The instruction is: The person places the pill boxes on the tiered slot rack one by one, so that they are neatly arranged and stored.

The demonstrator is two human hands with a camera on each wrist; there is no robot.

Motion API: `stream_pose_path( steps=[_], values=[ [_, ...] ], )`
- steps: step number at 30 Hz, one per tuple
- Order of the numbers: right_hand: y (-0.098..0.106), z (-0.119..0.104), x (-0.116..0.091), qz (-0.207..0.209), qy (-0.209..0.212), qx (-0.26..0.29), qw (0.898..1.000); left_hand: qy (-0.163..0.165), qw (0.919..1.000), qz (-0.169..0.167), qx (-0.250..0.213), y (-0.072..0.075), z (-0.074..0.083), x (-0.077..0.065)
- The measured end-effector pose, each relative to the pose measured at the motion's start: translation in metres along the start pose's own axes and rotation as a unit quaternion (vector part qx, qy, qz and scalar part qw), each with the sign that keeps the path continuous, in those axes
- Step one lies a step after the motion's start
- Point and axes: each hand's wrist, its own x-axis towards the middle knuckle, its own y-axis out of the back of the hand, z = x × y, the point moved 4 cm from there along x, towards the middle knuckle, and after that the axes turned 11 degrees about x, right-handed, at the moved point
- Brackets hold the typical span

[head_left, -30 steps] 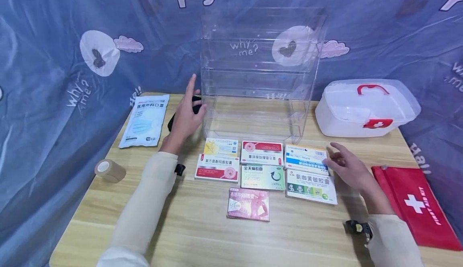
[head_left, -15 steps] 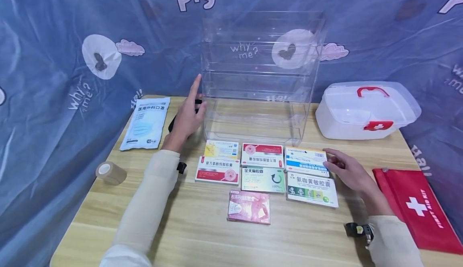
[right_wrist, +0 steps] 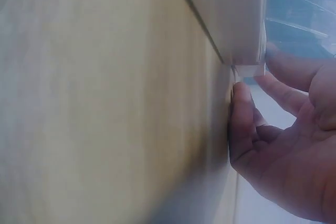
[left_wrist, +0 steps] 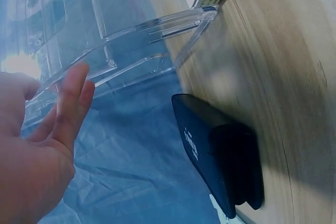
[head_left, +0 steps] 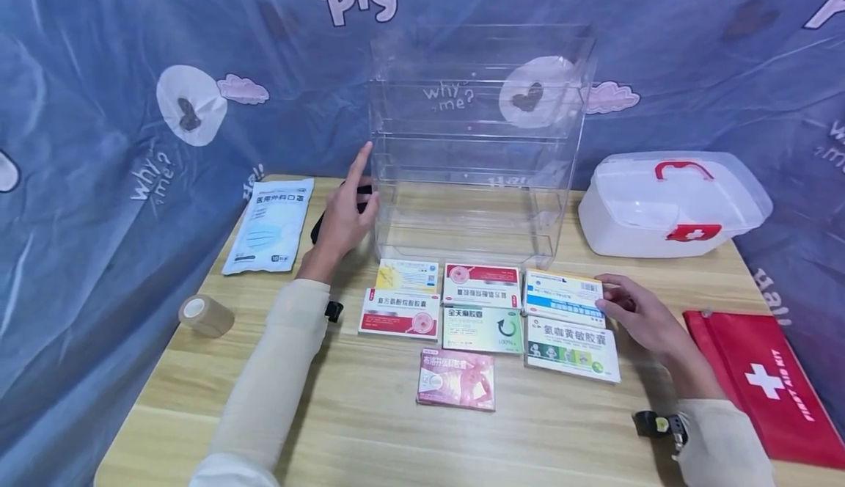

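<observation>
Head, carton: a flat white, blue and yellow cardboard carton [head_left: 562,298] is seen at 4 o'clock, its 3 o'clock end pinched by the right hand [head_left: 643,320].
Head, handling: best held level, with the white and green cardboard carton [head_left: 573,348] at its 6 o'clock left undisturbed.
Head, table and backdrop: the pale wood-grain tabletop [head_left: 370,436] is backed by printed blue cloth [head_left: 86,69].
Left wrist, rack: the left hand [left_wrist: 39,169] is spread beside a clear plastic tiered rack [left_wrist: 122,32]; contact cannot be told.
Right wrist, grip: a blurred carton corner is met by thumb and fingertips.
</observation>
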Motion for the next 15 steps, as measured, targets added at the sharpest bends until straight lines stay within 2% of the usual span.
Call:
stream_pose_path(
  steps=[8, 15],
  values=[
    [0.0012, -0.0047, -0.0066, 0.012, 0.02, 0.007, 1.0, -0.004, 0.9999, 0.009, 0.006, -0.0018, -0.0013, -0.0005],
    [0.0079, -0.0063, -0.0088, 0.06, 0.032, 0.022, 0.997, -0.015, 0.9996, 0.022, 0.013, -0.0016, 0.001, 0.001]
  ],
)
